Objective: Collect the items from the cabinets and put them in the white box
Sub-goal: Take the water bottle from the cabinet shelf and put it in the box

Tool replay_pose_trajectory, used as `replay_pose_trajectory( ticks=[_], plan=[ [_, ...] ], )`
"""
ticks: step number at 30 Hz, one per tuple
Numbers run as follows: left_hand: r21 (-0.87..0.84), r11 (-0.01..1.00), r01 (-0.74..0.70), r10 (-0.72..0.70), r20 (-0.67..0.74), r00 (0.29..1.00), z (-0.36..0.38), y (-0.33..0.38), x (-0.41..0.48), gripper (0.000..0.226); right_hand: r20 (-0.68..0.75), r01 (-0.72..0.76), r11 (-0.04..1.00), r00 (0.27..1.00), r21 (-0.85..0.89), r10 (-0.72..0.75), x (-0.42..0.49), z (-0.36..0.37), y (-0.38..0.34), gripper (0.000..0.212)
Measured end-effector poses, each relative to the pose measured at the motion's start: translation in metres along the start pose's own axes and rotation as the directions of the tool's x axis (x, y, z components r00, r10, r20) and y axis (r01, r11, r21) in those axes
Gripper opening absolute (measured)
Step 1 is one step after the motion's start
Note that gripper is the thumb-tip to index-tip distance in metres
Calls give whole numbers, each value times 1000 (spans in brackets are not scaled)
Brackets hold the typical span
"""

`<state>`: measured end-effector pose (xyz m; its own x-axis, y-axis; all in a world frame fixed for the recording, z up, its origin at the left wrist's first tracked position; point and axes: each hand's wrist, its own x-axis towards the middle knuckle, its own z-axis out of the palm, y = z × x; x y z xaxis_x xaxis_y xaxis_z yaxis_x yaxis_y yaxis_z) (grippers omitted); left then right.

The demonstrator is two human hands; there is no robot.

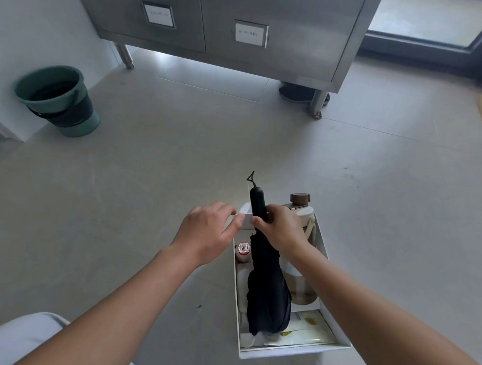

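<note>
Holding the folded black fabric umbrella (268, 292) by its handle in the curled grip of my right hand (283, 230), canopy already lying in the white cardboard box (285, 351) on the floor, I should ease it down while my left hand (209, 230), grip open, steadies the far rim.

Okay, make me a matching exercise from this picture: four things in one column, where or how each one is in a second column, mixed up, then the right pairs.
Things
1. black umbrella
2. green bucket
3. brown-capped bottle
4. left hand

Place or state
A. on the floor by the wall, left of the steel cabinet
B. gripped by the right hand
C. fingers open, at the far left corner of the white box
D. at the white box's far right corner

Pairs: 1-B, 2-A, 3-D, 4-C
</note>
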<state>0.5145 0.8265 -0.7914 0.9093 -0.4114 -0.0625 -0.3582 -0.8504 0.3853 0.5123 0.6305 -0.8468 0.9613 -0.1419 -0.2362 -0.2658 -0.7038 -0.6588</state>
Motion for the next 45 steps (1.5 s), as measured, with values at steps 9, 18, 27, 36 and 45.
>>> replay_pose_trajectory(
  ticks=[9, 18, 27, 36, 45],
  plan=[
    [0, 999, 37, -37, 21, 999, 0, 0, 2, 39, 80, 11, 981, 996, 193, -27, -10, -13, 2, 50],
    [6, 999, 38, -38, -22, 999, -16, 15, 9, 40, 10, 173, 984, 985, 42, -174, -29, -87, -7, 60],
    [17, 1000, -8, 9, -98, 995, -27, 60, 10, 59, -89, 184, 982, 978, -47, -188, -58, -117, -5, 64],
    [71, 993, -94, 102, -109, 989, -24, 72, 19, 58, -150, 164, 982, 973, -89, -176, -51, -133, -5, 69],
    [17, 998, -54, 57, -215, 975, -29, 77, 7, 51, -96, 134, 975, 984, -178, -152, -61, -130, 12, 70]
  ],
)
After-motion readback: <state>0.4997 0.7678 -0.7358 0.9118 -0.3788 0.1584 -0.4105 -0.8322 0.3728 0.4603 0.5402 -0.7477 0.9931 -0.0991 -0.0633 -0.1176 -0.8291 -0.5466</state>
